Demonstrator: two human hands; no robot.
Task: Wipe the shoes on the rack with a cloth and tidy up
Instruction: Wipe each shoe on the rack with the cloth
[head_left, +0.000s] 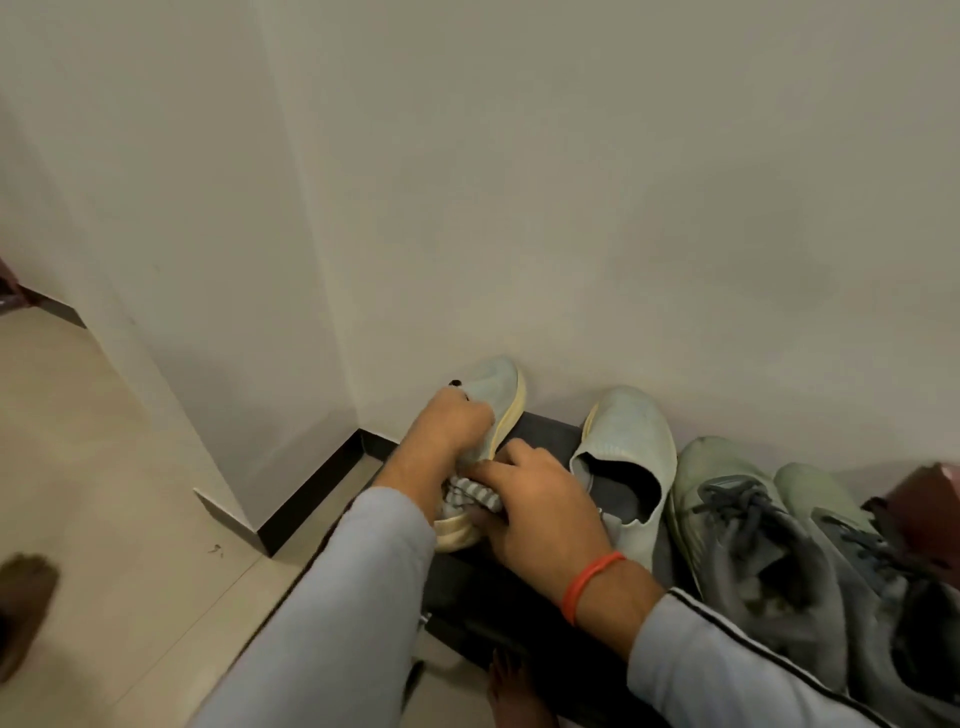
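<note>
Shoe (498, 395) lies toe to the wall at the rack's (545, 431) left end; left hand (452, 421) grips its upper, right hand (530, 499) presses the cloth (470, 496) on the heel, fingers curled round it.

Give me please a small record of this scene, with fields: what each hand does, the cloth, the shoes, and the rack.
left hand: left hand grips the pale slip-on shoe, tilted up off the rack
right hand: right hand holds the striped cloth against that shoe's heel end
other shoes: second slip-on shoe and two grey laced sneakers stand on the rack to the right
rack: dark rack against the wall
wrist: orange band on right wrist
</note>
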